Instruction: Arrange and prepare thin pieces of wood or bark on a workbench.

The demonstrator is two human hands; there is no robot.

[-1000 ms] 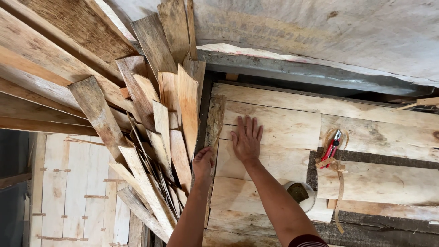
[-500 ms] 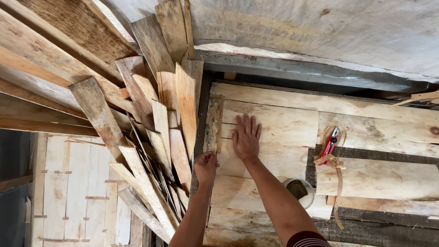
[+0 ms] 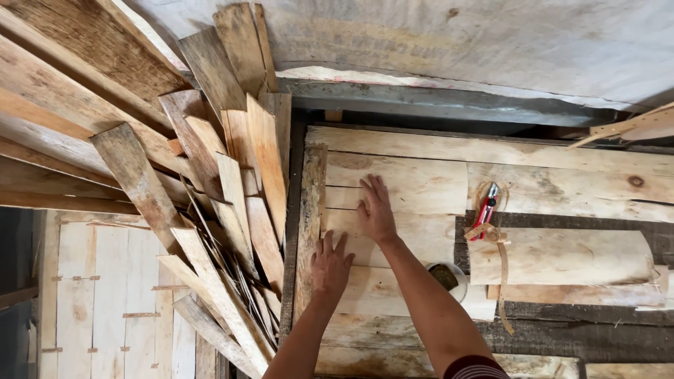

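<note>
The right hand [image 3: 376,209] lies flat and open, palm down, with the fingers stretched forward on a pale veneer sheet [image 3: 400,184] near the top of the work surface. It grasps nothing; it only presses on the wood. The left hand [image 3: 330,265] is lower and a little to the left. It is also open, with fingers spread, and it rests on another pale sheet [image 3: 382,291], just beside a rough bark-edged strip [image 3: 309,224] that runs along the left border of the laid sheets. The fingertips of this hand are very close to the strip, but one cannot tell if they touch it.

The sheets lie side by side in rows on a dark table [image 3: 562,330]. To the right of the right hand, a red utility knife [image 3: 486,209] lies on a loose brown strap [image 3: 500,260]. Near the right forearm there is a small round container [image 3: 445,275], partly hidden by the arm. On the left, a big pile of wood scraps [image 3: 210,210] leans in many directions, well apart from the knife.
</note>
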